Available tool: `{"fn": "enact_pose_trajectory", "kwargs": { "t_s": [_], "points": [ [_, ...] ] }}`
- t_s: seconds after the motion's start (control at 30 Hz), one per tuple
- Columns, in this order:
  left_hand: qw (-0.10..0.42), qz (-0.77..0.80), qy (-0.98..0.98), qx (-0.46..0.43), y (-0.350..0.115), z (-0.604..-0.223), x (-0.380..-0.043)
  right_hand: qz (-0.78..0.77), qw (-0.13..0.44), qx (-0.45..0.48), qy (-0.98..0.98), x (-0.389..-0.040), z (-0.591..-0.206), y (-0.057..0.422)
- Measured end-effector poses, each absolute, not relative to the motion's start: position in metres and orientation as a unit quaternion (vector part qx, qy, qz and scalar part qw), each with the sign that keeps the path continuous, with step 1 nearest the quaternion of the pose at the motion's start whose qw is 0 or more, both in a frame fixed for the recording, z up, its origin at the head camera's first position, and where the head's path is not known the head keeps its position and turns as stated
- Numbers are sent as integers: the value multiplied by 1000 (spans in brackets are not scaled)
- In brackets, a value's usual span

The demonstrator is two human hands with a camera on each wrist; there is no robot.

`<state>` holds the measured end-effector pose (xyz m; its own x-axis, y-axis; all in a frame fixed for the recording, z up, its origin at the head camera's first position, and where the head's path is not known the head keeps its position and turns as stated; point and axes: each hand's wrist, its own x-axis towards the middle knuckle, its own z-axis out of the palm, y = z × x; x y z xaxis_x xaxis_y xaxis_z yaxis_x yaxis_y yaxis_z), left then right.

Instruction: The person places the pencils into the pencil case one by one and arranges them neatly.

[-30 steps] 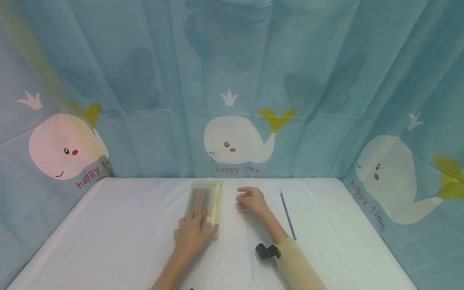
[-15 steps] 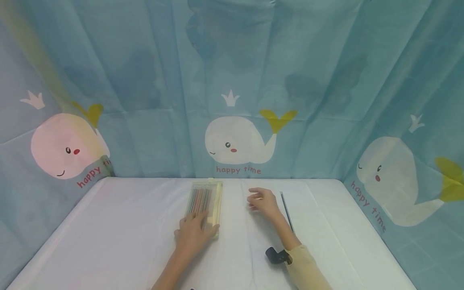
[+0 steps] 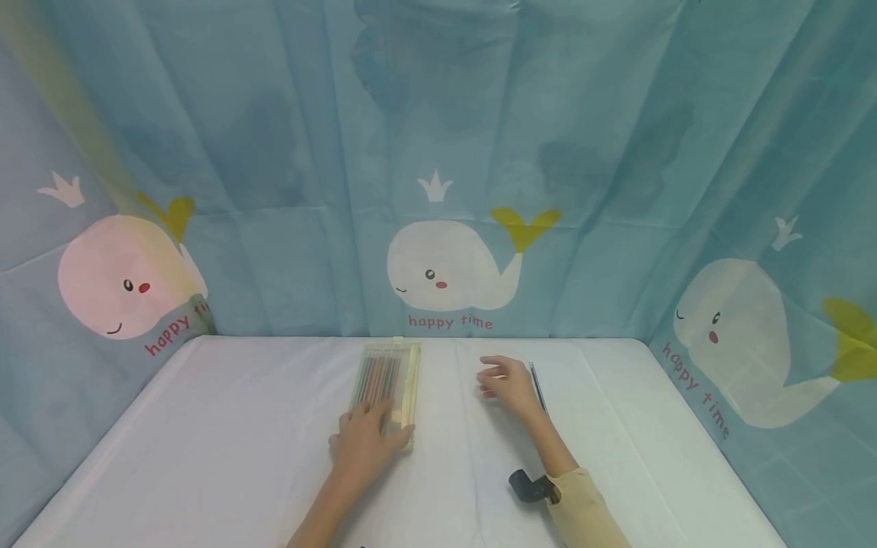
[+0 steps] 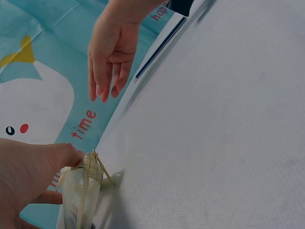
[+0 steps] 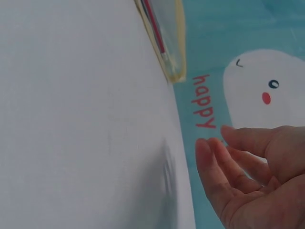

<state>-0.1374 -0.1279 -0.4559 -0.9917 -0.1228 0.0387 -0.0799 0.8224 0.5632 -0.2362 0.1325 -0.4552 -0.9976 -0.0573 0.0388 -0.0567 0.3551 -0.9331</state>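
Note:
A see-through pencil case (image 3: 413, 380) with a pale yellow zip edge lies on the white table, several coloured pencils (image 3: 375, 374) showing inside it. My left hand (image 3: 365, 443) grips its near end, thumb along the right edge and fingers over the left. In the left wrist view, the case (image 4: 82, 200) stands partly behind that thumb. Right of the case, my right hand (image 3: 510, 386) hovers over the table with loosely bent fingers and nothing in them. A slim dark pencil (image 3: 538, 384) lies beside it, its near part hidden by the right forearm.
The white-covered table (image 3: 226, 441) ends at a blue curtain (image 3: 274, 266) printed with whales, which also hangs along both sides. A black wrist device (image 3: 530, 487) sticks out from the right sleeve.
My right hand has moved right, away from the case and up beside the dark pencil, slowing over the last half second. The left hand and the case stay in place.

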Motion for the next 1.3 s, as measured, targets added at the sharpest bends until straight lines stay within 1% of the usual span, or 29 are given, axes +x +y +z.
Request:
{"fn": "enact_pose_trajectory", "kwargs": {
  "t_s": [0.37, 0.73, 1.07, 1.3],
  "points": [
    [34, -289, -955, 53, -126, -453, -136, -558, -22, -25, 829, -240, -455, 147],
    [40, -285, -956, 50, -128, -453, -135, -532, -43, -1, 846, -242, -450, 179],
    [36, -285, -957, 48, -127, -455, -138, -522, -39, 42, 851, -243, -453, 204],
    [34, -286, -956, 49, -127, -455, -137, -501, -13, 66, 863, -241, -450, 212]
  ]
}}
